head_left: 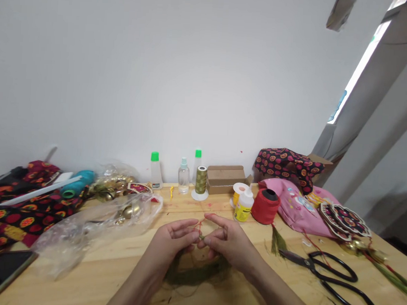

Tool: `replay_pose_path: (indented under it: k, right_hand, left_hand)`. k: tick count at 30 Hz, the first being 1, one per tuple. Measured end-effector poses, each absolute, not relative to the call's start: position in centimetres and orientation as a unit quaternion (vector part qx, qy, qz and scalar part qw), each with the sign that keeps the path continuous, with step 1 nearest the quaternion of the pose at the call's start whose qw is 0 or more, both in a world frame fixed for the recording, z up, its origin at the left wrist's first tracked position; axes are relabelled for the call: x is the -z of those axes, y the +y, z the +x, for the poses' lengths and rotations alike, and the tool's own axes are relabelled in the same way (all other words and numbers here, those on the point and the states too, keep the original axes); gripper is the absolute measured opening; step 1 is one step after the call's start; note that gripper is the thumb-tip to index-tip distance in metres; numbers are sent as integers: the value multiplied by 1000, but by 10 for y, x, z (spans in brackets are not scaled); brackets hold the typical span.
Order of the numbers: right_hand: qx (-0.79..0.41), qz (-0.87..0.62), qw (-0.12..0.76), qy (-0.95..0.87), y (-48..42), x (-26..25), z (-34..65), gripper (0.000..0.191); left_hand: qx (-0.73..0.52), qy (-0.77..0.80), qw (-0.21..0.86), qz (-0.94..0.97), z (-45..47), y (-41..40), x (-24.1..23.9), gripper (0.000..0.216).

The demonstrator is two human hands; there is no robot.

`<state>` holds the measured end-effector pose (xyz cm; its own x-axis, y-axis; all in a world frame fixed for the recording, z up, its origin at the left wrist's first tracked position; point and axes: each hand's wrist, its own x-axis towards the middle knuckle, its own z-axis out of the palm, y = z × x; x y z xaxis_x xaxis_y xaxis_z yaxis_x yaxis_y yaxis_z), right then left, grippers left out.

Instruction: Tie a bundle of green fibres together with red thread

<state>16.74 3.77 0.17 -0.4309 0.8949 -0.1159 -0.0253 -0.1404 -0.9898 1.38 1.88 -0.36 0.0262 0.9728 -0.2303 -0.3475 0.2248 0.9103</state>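
Observation:
Both hands meet low in the middle of the view, just above the wooden table. My left hand [178, 238] is closed, its thumb and fingers pinching a thin red cord [200, 227]. Facing it, my right hand [227, 240] pinches at the same spot, where the red cord meets a small green knot [201, 237]. The right index finger reaches out over the cord. Beneath the hands a bundle of dark green thread [196, 275] curves in an arc, partly hidden by the fingers and wrists.
Black-handled scissors [320, 265] and a green tassel [278, 240] lie to the right. Behind stand a red thread spool [265, 206], a glue bottle [244, 205], an olive thread spool [201, 180] and a cardboard box [225, 179]. Left are a plastic bag [81, 232] and a phone [1, 273].

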Motion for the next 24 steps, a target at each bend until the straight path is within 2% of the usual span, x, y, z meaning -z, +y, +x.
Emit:
replay_pose_path:
  k: [12,21,24]
  right_hand:
    - [-626,-390,400,-544,33,9,154,54]
    - [-575,-339,449,-594,30,6,151,31]
    - [-548,-334,458,-615,30,9,152,32]
  left_hand:
    - [-613,425,619,246,26,19,4,20]
    - [-629,401,633,209,42,15,-8,10]
    - [-631,399,631,211,45,14,-10,12]
